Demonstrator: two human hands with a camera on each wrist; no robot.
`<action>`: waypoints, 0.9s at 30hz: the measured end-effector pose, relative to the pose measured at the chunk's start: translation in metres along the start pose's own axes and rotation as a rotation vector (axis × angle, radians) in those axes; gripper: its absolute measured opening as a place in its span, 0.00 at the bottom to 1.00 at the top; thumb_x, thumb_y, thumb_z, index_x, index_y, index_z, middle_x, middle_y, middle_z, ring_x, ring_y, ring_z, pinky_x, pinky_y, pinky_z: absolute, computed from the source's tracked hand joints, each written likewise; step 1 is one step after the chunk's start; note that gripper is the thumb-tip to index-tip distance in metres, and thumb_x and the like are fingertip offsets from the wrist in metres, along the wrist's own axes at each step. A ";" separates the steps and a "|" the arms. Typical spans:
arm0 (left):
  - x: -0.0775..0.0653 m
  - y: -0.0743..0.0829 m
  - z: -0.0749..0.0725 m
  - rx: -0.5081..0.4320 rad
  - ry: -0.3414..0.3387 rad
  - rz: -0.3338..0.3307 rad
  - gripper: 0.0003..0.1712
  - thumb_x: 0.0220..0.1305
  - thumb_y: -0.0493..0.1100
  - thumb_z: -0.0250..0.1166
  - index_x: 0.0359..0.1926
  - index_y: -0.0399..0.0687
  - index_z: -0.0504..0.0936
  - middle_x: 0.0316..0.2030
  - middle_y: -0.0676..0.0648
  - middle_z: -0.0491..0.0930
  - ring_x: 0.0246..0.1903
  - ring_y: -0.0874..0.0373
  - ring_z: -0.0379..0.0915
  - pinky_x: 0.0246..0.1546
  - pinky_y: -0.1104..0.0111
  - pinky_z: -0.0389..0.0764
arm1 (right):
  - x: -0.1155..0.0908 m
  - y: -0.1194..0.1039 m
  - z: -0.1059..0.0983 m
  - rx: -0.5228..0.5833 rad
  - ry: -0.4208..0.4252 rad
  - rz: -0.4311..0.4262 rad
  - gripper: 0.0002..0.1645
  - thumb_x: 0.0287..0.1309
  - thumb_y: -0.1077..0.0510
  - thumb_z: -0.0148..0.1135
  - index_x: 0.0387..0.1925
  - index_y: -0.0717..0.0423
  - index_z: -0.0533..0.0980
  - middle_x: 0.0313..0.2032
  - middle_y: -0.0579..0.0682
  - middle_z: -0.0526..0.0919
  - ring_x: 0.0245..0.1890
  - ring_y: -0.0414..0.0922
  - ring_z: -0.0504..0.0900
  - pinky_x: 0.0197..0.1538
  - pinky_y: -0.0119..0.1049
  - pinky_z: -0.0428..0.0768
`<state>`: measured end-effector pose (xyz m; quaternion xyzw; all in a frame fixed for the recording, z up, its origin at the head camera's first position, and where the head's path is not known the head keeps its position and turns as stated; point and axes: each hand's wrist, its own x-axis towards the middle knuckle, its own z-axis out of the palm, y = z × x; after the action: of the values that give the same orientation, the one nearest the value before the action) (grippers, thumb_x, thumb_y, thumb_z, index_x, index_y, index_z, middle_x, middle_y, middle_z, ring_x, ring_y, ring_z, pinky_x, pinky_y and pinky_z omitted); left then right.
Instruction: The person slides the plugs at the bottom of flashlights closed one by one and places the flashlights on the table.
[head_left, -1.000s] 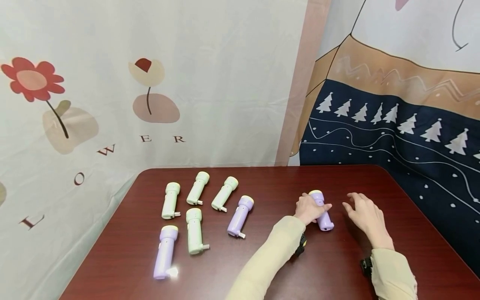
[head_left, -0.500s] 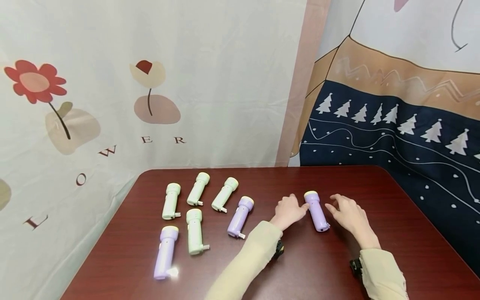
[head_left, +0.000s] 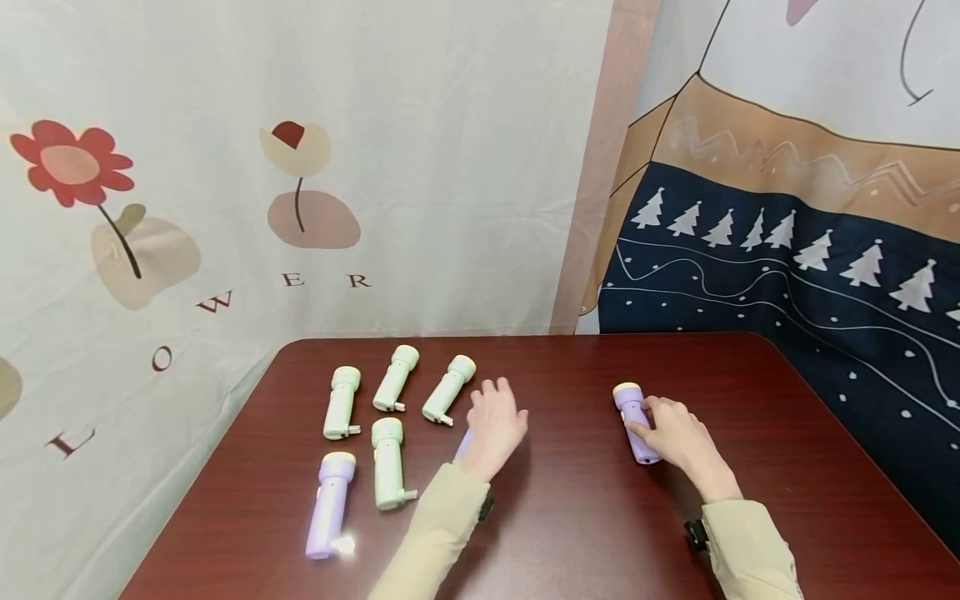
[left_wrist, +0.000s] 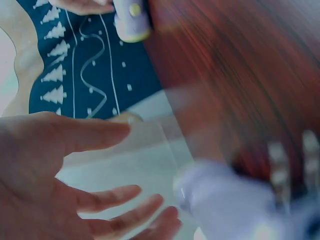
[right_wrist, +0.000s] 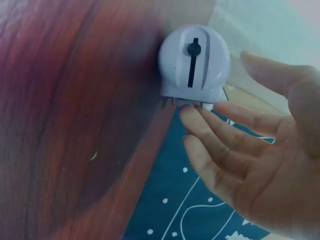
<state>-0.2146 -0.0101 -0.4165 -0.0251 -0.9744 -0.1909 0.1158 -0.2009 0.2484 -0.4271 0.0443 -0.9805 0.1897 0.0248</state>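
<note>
On the right of the table, a purple flashlight [head_left: 632,408] with a pale yellow rim lies under my right hand [head_left: 678,437]. Thumb and fingers straddle its body; in the right wrist view the fingertips are right at its lower edge, with a gap between the thumb and its tail end [right_wrist: 195,65]. My left hand [head_left: 495,429], fingers spread and holding nothing, is over a second purple flashlight [head_left: 462,446] and hides most of it. That flashlight looks blurred [left_wrist: 220,200] in the left wrist view, beside the fingers, with metal plug prongs [left_wrist: 280,170] close by.
Several pale green flashlights [head_left: 387,462] lie at the left of the dark red wooden table [head_left: 577,533], most with plug prongs sticking out. Another purple flashlight [head_left: 330,504] lies nearest the front left. Printed cloths [head_left: 450,167] hang behind the table.
My left hand has left the right-hand purple flashlight and moved left over another one. My right hand has come in from the right to the flashlight, which has shifted and turned slightly.
</note>
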 end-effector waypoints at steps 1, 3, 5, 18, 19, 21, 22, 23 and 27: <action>-0.001 -0.005 -0.002 0.008 -0.004 -0.021 0.27 0.50 0.47 0.72 0.44 0.36 0.73 0.40 0.36 0.74 0.39 0.40 0.72 0.29 0.55 0.77 | 0.000 -0.001 0.000 -0.007 0.003 -0.004 0.29 0.54 0.51 0.65 0.49 0.69 0.73 0.38 0.62 0.81 0.33 0.49 0.78 0.34 0.47 0.78; -0.002 -0.015 -0.005 0.010 -0.026 -0.059 0.28 0.48 0.46 0.73 0.45 0.35 0.72 0.40 0.35 0.74 0.39 0.39 0.71 0.29 0.53 0.77 | 0.000 -0.002 0.001 -0.020 0.006 -0.010 0.28 0.53 0.52 0.66 0.49 0.69 0.73 0.38 0.61 0.81 0.32 0.49 0.77 0.34 0.47 0.77; -0.002 -0.024 -0.007 0.008 -0.055 -0.091 0.30 0.47 0.46 0.74 0.46 0.35 0.72 0.41 0.35 0.74 0.40 0.38 0.72 0.32 0.52 0.78 | -0.001 -0.002 0.002 -0.022 0.004 -0.011 0.28 0.52 0.54 0.67 0.49 0.69 0.73 0.38 0.62 0.80 0.32 0.49 0.76 0.33 0.47 0.77; -0.006 -0.047 -0.017 -0.042 -0.209 -0.110 0.29 0.41 0.46 0.77 0.41 0.34 0.75 0.35 0.36 0.79 0.37 0.40 0.79 0.33 0.52 0.78 | -0.003 -0.002 0.006 -0.019 0.026 -0.015 0.27 0.51 0.55 0.68 0.48 0.69 0.73 0.36 0.61 0.79 0.30 0.49 0.76 0.32 0.46 0.77; -0.007 -0.047 -0.017 -0.045 -0.215 -0.109 0.29 0.41 0.46 0.77 0.40 0.34 0.75 0.34 0.37 0.80 0.36 0.40 0.79 0.33 0.52 0.78 | -0.003 -0.002 0.007 -0.018 0.028 -0.015 0.27 0.51 0.55 0.68 0.48 0.69 0.73 0.36 0.61 0.79 0.30 0.49 0.76 0.33 0.46 0.77; -0.007 -0.048 -0.017 -0.053 -0.225 -0.108 0.27 0.40 0.45 0.77 0.38 0.34 0.75 0.33 0.37 0.80 0.36 0.41 0.79 0.33 0.52 0.78 | -0.003 -0.002 0.007 -0.015 0.031 -0.015 0.27 0.51 0.56 0.68 0.48 0.70 0.73 0.36 0.62 0.79 0.31 0.49 0.76 0.33 0.46 0.78; -0.007 -0.049 -0.017 -0.058 -0.228 -0.108 0.26 0.40 0.44 0.77 0.37 0.34 0.76 0.33 0.36 0.80 0.35 0.41 0.79 0.33 0.52 0.78 | -0.003 -0.002 0.007 -0.014 0.032 -0.015 0.27 0.51 0.56 0.68 0.48 0.70 0.73 0.36 0.62 0.79 0.31 0.49 0.76 0.33 0.46 0.78; -0.007 -0.050 -0.016 -0.062 -0.231 -0.107 0.25 0.40 0.44 0.77 0.36 0.35 0.76 0.32 0.36 0.81 0.35 0.42 0.79 0.32 0.53 0.78 | -0.004 -0.002 0.007 -0.014 0.035 -0.015 0.27 0.51 0.56 0.68 0.48 0.70 0.73 0.37 0.62 0.80 0.31 0.49 0.77 0.33 0.47 0.78; -0.005 -0.054 -0.015 -0.068 -0.246 -0.107 0.23 0.39 0.43 0.77 0.34 0.36 0.77 0.30 0.37 0.81 0.33 0.44 0.79 0.32 0.55 0.78 | -0.004 -0.002 0.007 -0.017 0.047 -0.017 0.26 0.51 0.56 0.68 0.48 0.69 0.73 0.38 0.64 0.80 0.32 0.50 0.77 0.34 0.48 0.78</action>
<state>-0.2111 -0.0653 -0.4244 -0.0004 -0.9741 -0.2254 -0.0156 -0.1970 0.2445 -0.4336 0.0481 -0.9808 0.1822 0.0496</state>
